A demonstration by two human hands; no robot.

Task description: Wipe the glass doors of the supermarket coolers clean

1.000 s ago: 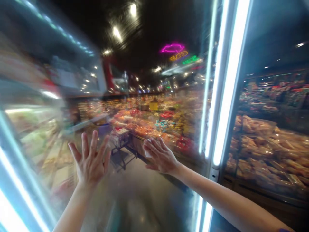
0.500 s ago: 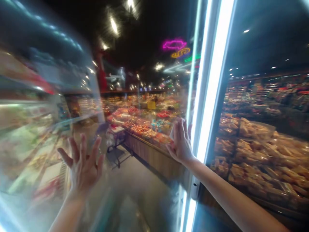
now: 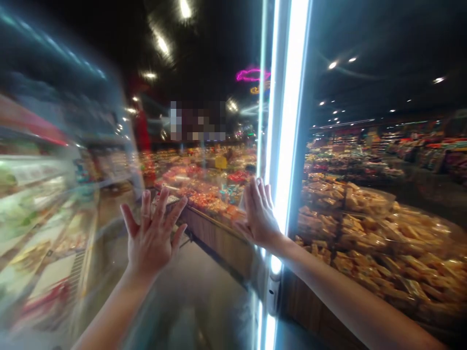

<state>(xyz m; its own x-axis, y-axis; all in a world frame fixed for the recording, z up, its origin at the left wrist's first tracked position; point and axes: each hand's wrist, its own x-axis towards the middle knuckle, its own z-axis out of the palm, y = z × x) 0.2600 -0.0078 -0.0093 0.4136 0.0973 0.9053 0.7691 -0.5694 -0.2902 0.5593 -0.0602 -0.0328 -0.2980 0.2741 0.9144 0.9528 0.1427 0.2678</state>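
A clear, hazy glass pane (image 3: 204,291), with a bright upright light strip (image 3: 292,97) along its right side, stands before me. My left hand (image 3: 151,238) is raised toward the pane, palm away from me, fingers spread. Whether it touches the glass I cannot tell. Close to the left of the strip is my right hand (image 3: 259,214), its fingers stretched out side by side and its palm facing the glass. Something pale shows at that palm's left edge, too blurred to name. Below the right wrist, a small grey fitting (image 3: 273,294) sits on the strip.
Lit shelves (image 3: 44,233) of produce run along the left, blurred. Beyond the pane is a long wood-sided display (image 3: 219,243) heaped with red and orange goods. Heaps of bagged tan goods (image 3: 383,243) lie at right. A cart, partly hidden, is behind my left hand.
The light strip and the scene around it have shifted left in view. My left hand appears farther right and now covers most of the cart. My right hand stays beside the strip.
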